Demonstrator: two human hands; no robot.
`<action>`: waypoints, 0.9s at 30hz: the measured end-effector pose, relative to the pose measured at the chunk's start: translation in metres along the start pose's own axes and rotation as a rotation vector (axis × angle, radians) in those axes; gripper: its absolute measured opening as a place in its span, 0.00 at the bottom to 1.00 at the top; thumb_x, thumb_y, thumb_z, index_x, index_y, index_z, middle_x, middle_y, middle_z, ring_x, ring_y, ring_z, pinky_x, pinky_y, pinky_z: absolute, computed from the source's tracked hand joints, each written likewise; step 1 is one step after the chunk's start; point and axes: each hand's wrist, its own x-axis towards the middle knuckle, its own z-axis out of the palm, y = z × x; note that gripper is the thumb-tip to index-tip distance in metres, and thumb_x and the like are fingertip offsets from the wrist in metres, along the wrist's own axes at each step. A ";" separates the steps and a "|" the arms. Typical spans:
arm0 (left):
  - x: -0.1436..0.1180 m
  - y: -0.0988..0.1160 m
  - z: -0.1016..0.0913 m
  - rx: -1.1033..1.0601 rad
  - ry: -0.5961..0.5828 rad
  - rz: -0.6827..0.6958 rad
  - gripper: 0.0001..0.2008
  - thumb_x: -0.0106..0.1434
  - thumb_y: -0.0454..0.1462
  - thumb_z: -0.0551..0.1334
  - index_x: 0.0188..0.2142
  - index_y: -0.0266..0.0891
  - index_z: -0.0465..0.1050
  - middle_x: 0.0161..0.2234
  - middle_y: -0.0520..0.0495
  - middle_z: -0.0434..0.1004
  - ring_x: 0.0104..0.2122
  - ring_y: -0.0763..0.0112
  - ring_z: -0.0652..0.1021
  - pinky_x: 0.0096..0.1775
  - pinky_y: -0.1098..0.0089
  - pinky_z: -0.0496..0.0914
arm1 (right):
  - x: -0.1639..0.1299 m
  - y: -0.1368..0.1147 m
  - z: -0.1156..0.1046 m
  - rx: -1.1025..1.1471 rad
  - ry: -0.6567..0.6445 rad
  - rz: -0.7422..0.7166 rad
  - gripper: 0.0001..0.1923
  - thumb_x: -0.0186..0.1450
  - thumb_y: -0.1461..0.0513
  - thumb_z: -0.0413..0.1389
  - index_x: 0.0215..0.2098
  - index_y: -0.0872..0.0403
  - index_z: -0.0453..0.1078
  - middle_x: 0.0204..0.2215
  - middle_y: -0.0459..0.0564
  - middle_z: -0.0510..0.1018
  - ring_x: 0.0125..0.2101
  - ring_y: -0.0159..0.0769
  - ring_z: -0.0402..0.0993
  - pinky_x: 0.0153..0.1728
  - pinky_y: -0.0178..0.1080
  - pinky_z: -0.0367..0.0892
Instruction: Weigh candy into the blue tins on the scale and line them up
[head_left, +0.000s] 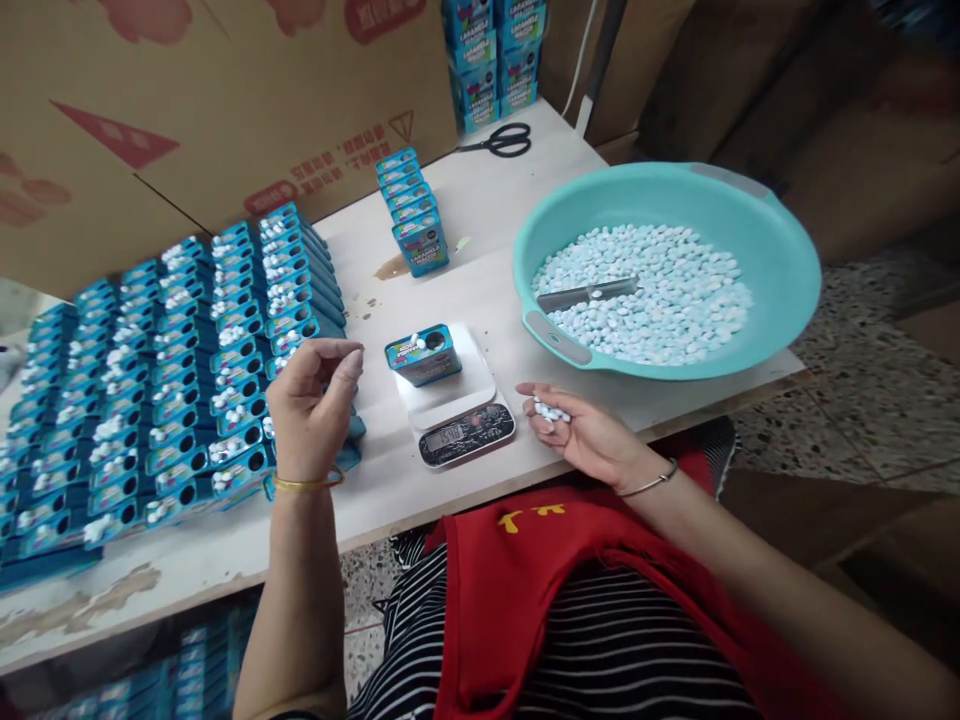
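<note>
My left hand (313, 408) hovers by the right edge of the filled tin rows, fingers curled and thumb near the index fingertip; whether anything is pinched there is hidden. In my cupped right hand (581, 428), palm up at the table's front edge, lie several small pale blue and white candies (551, 410). Between both hands a digital kitchen scale (469, 437) carries one blue candy tin (424, 357), upright, its round hole showing and a few white candies on top. To the right, a turquoise basin (780, 260) holds many loose candies (675, 290) and a grey metal scoop-like tool (589, 294).
Rows of blue tins (172, 370) with candies on their tops fill the table's left side. A short row of tins (420, 240) stands behind the scale. Black scissors (508, 140), stacked blue boxes (478, 90) and a large cardboard box (247, 100) are at the back.
</note>
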 end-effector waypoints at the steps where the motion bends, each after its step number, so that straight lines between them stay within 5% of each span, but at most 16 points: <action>1: -0.001 -0.005 -0.001 0.010 0.009 -0.003 0.08 0.62 0.42 0.59 0.37 0.42 0.70 0.34 0.49 0.74 0.32 0.73 0.74 0.36 0.69 0.71 | -0.001 0.002 -0.008 -0.017 0.021 -0.011 0.09 0.57 0.64 0.58 0.37 0.57 0.71 0.26 0.45 0.68 0.20 0.22 0.57 0.16 0.29 0.50; 8: 0.000 -0.009 0.010 0.224 -0.061 0.161 0.09 0.63 0.39 0.58 0.42 0.41 0.72 0.37 0.47 0.74 0.36 0.72 0.74 0.39 0.68 0.69 | -0.003 0.016 -0.023 -0.042 0.040 -0.027 0.11 0.54 0.61 0.63 0.35 0.57 0.71 0.25 0.44 0.68 0.18 0.20 0.55 0.16 0.29 0.46; 13: -0.001 -0.009 0.023 0.446 -0.146 0.363 0.15 0.64 0.40 0.58 0.51 0.45 0.68 0.52 0.42 0.70 0.52 0.60 0.70 0.51 0.56 0.63 | -0.004 0.022 -0.011 -0.089 -0.028 -0.022 0.13 0.55 0.58 0.63 0.34 0.57 0.71 0.23 0.44 0.67 0.17 0.19 0.52 0.16 0.29 0.42; 19: -0.011 -0.013 0.043 0.570 -0.163 0.411 0.19 0.64 0.40 0.57 0.55 0.47 0.64 0.62 0.41 0.57 0.62 0.55 0.58 0.58 0.48 0.53 | -0.001 0.028 -0.005 -0.086 -0.064 -0.019 0.12 0.54 0.58 0.63 0.33 0.58 0.72 0.23 0.44 0.67 0.16 0.18 0.51 0.16 0.30 0.39; 23: -0.005 -0.007 0.047 0.545 -0.144 0.449 0.17 0.66 0.40 0.54 0.53 0.45 0.66 0.61 0.43 0.61 0.62 0.59 0.59 0.60 0.51 0.51 | 0.000 0.031 -0.007 -0.093 -0.072 -0.026 0.13 0.53 0.57 0.64 0.33 0.57 0.72 0.23 0.44 0.68 0.15 0.18 0.51 0.16 0.30 0.39; 27: 0.000 -0.005 0.044 0.608 -0.216 0.477 0.24 0.66 0.44 0.54 0.60 0.43 0.57 0.64 0.41 0.53 0.64 0.56 0.52 0.61 0.51 0.49 | 0.000 0.033 -0.011 -0.078 -0.037 -0.024 0.16 0.51 0.56 0.66 0.33 0.58 0.73 0.22 0.43 0.67 0.16 0.18 0.51 0.16 0.29 0.39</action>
